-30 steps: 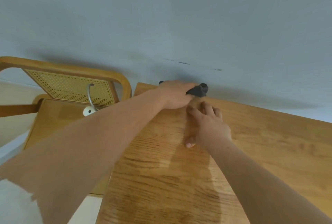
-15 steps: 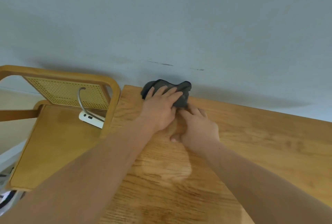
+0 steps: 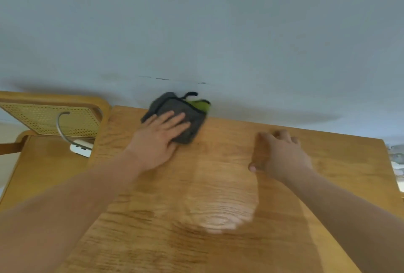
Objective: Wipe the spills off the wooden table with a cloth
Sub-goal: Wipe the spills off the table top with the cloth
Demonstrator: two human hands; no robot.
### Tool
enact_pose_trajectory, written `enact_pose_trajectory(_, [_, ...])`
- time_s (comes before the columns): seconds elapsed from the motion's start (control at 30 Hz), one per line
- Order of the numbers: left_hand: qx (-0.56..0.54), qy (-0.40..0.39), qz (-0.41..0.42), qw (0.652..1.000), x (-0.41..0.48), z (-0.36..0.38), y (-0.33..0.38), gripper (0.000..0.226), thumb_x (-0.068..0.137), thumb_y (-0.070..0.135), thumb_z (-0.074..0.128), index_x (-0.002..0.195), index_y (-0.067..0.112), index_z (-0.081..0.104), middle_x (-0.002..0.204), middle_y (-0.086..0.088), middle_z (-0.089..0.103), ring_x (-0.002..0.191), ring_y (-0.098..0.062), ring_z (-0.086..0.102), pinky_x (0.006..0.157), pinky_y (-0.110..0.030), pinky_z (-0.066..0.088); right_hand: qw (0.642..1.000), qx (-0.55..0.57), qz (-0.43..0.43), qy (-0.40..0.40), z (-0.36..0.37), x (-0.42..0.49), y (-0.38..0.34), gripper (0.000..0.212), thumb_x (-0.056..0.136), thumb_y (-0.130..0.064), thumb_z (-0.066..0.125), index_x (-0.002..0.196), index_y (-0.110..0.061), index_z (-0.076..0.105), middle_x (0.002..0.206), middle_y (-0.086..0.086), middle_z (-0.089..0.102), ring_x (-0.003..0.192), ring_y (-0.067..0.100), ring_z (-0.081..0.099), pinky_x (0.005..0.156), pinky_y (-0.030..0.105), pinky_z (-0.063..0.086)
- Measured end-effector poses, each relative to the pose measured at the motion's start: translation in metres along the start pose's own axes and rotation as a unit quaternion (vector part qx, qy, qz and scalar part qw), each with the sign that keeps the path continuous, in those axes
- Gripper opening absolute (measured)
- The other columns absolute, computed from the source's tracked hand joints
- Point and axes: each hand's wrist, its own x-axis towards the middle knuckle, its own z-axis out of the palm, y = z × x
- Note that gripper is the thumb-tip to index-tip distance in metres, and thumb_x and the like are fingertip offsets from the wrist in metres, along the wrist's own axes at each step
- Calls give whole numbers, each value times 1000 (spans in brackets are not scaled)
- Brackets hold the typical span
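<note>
Pale, maybe-wet sheen mid-tabletop; right hand empty, loosely curled, nearer the right edge; left hand flat, fingers straight, pressing the grey cloth at the far edge, so I'd bear down evenly and drag it straight back through that sheen.
</note>
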Motion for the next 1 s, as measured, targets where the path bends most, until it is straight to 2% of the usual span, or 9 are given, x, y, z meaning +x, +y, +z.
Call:
enact_pose_trajectory(0.07, [-45,32,-127,990,28,-2,8,51,104,46,34,154,41,34,164,12,33,152,-18,25,124,-51,18,999,27,-10,18,8,1,2,94,72,-61,83,150,-46,32,157,-1,28,145,33,23,89,52,53])
enact_pose_trajectory(0.13, [-55,9,-182,982,59,-11,31,49,102,48,29,146,35,46,149,6,54,139,-25,43,119,-53,25,999,41,-22,24,11,1,6,89,73,-61,82,147,-47,36,158,-5,29,147,32,21,90,50,53])
enact_pose_trajectory(0.33, [-140,-86,-34,986,128,-32,160,33,100,42,33,123,35,55,114,2,69,95,-21,60,79,-37,42,980,193,-56,-12,-14,2,68,98,70,-48,90,153,-39,41,160,-15,34,145,18,37,114,41,42])
enact_pose_trajectory(0.5, [-171,-153,-20,973,140,-48,156,41,106,47,36,143,34,49,141,5,59,124,-22,55,100,-36,44,997,-2,66,-34,-20,-5,149,121,59,-56,93,156,-49,21,164,0,20,148,33,26,100,55,50])
enact_pose_trajectory(0.6, [-94,-195,-76,973,141,-48,130,34,106,46,31,123,35,58,126,8,63,111,-18,58,95,-35,46,996,39,74,-27,-7,-2,169,125,58,-53,94,156,-54,16,167,5,12,153,37,13,103,59,48])
enact_pose_trajectory(0.73, [-93,-138,-150,975,150,-39,166,40,100,40,31,101,20,65,96,-5,70,84,-24,64,78,-37,49,995,67,71,-28,0,5,171,123,62,-43,95,156,-52,17,171,9,-1,155,41,2,103,61,48])
enact_pose_trajectory(0.83, [-130,-65,-82,986,162,-29,241,38,101,45,31,115,26,62,106,0,69,93,-25,63,77,-36,47,993,78,77,-42,-1,8,172,123,64,-39,95,156,-51,15,171,10,-7,156,43,-3,104,64,47])
enact_pose_trajectory(0.9, [-140,-35,-26,989,168,-23,285,41,101,46,34,133,31,55,125,1,67,112,-28,60,93,-42,45,993,82,75,-47,0,8,173,124,65,-39,95,158,-51,13,171,10,-9,156,43,-6,107,66,43])
enact_pose_trajectory(1.0, [-155,-29,47,986,171,-22,310,41,101,45,39,140,38,48,139,9,61,126,-25,54,108,-48,37,994,84,64,-41,2,5,177,123,67,-42,94,157,-51,11,171,10,-10,156,43,-6,107,67,42])
